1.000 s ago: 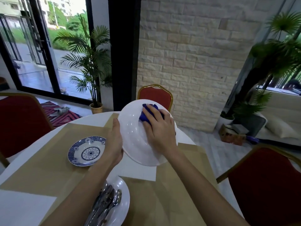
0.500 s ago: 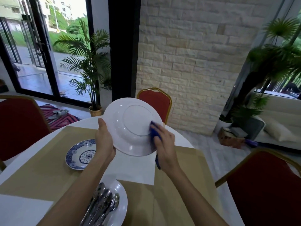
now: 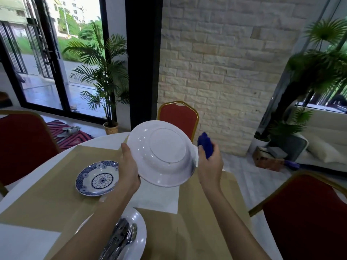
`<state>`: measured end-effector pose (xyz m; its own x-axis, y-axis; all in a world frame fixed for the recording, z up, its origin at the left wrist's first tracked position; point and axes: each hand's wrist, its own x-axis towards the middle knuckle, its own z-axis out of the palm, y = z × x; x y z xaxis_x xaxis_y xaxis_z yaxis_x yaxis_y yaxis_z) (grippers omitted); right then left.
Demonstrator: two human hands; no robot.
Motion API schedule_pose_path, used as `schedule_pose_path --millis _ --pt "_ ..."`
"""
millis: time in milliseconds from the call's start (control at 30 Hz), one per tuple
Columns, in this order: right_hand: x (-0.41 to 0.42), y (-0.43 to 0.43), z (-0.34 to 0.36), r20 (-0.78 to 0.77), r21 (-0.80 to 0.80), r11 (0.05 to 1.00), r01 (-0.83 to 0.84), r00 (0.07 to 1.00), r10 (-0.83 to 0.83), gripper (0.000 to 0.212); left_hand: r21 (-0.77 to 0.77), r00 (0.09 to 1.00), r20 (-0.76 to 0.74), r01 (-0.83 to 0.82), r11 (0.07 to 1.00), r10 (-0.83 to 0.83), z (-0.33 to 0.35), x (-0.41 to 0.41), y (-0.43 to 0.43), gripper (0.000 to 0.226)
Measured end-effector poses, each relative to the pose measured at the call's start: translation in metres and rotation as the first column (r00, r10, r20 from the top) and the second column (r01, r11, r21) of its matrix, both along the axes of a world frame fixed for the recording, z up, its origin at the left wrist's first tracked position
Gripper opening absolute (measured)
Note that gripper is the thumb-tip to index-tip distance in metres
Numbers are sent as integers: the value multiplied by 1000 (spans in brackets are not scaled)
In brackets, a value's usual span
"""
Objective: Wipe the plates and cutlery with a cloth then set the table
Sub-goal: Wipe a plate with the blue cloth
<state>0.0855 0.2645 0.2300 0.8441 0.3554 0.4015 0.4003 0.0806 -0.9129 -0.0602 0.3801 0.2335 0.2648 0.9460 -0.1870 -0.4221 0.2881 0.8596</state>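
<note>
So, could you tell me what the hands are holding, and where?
The left hand grips the white plate at its left rim; the right hand holds the blue cloth.

3 plates (image 3: 161, 156) (image 3: 96, 178) (image 3: 139, 237), 1 cloth (image 3: 205, 145), 3 chairs (image 3: 178, 117) (image 3: 22, 147) (image 3: 308, 218), 2 hands (image 3: 129, 169) (image 3: 210, 166); cutlery (image 3: 120, 239) qty unclear.

Plain white on plate (image 3: 161, 156) in left hand (image 3: 129, 169). Deep blue on cloth (image 3: 205, 145) in right hand (image 3: 209, 166). Left of left hand: blue-and-white floral medallion pattern on small plate (image 3: 96, 178). Below left hand: silver cutlery (image 3: 120, 239) on white lower plate (image 3: 139, 229); tan placemat (image 3: 56, 199).
</note>
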Motion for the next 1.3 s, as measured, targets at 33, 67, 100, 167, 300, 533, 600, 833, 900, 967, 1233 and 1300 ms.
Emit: schedule_pose_path --millis 33,67,100,167,300,533,600,833,900,967,1233,1300 --pt "-3 3 -5 126 -69 997 -23 991 31 13 -6 1000 -2 4 1000 -4 -1 2 -2 47" --pt "-7 6 -10 235 -151 987 -47 969 82 22 -19 1000 1 1 1000 -1 -1 4 -4 48" --pt "-13 10 -17 326 -219 975 -49 938 120 29 -33 1000 10 -8 999 8 -1 7 -6 48" --pt "-29 14 -31 501 -254 967 -27 851 156 34 -52 999 32 -38 998 39 2 11 -10 48" --pt "-48 11 -54 860 -256 964 -75 437 263 35 -102 993 87 -73 992 82 5 9 -5 47" --pt "-31 -21 -57 422 -407 769 -493 645 637 26 -90 989 70 -124 988 131 0 -16 10 39" --pt "-25 -31 -58 181 -236 805 -544 789 586 24 -110 987 81 -131 985 140 -3 -22 14 43" --pt "-16 -26 -31 197 -20 948 -317 929 314 29 -104 993 102 -42 994 53 -4 -11 0 47" --pt "-20 -14 -16 377 -128 940 -317 861 342 34 -71 997 67 29 997 -24 -5 -1 -8 48" --pt "-27 2 -4 575 -266 923 -279 722 384 41 -37 994 35 103 994 -102 -7 7 -16 50" --pt "-16 4 -26 793 -562 817 -127 199 576 39 -15 983 23 181 983 -181 -4 -8 -8 55" --pt "-8 -9 -31 801 -554 822 -131 186 569 37 -14 992 -2 123 992 -123 -6 -13 -3 52"
